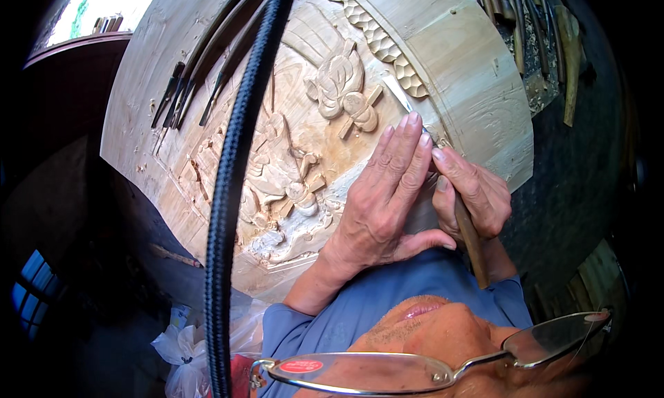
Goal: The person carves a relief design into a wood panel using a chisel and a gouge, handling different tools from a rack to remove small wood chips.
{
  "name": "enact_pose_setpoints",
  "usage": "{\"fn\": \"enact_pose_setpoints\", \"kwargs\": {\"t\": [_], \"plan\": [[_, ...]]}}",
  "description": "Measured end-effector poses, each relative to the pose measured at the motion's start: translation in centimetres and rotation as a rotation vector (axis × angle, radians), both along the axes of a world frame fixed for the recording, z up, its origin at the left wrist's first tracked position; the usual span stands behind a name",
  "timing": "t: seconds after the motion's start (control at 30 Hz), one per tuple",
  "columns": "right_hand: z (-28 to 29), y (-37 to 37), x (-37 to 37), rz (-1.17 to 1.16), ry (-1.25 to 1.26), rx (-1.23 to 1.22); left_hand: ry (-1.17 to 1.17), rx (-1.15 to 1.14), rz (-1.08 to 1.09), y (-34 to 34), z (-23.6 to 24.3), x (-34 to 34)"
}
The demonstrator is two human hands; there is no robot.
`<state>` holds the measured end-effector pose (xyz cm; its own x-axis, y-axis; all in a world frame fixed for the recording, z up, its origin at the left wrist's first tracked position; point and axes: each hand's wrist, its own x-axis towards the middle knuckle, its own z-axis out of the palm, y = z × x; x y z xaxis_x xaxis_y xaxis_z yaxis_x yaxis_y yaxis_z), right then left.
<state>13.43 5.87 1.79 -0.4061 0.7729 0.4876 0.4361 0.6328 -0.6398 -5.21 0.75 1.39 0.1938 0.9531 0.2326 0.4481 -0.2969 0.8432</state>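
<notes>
two raised figures [339,86] already stand out from the wooden panel [477,73] lying before the person, one near its middle, one toward its lower edge, and a scalloped band [373,34] runs along its upper right. the work looks partly done: the lower figure is rough, so shaping and smoothing probably remain. over the panel's right part, the right hand [477,201] is wrapped around the handle of a chisel [470,242], while the left hand [387,197] lies flat, fingers straight, the tips seeming to rest against the shank. dark-handled tools [221,52] lie on the panel's left side. below the panel, a red oval sticker [302,366] on the glasses [380,372] bears print too small to read; no other lettering can be made out.
</notes>
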Motion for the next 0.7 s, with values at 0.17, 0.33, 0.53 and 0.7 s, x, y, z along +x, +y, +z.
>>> {"fn": "enact_pose_setpoints", "kwargs": {"t": [0.17,0.33,0.53,0.7], "plan": [[-0.1,0.1,-0.1,0.002,0.002,0.009,0.012,-0.006,-0.013,0.1,-0.1,0.0],[-0.6,0.2,-0.2,0.002,0.020,0.023,0.040,-0.018,-0.014,0.0,-0.1,0.1],[-0.9,0.7,-0.9,-0.016,0.006,0.044,0.041,-0.042,0.003,0.4,0.0,0.0],[0.2,0.4,-0.3,0.018,-0.005,0.024,0.003,0.015,0.011,0.2,-0.4,-0.1]]}}
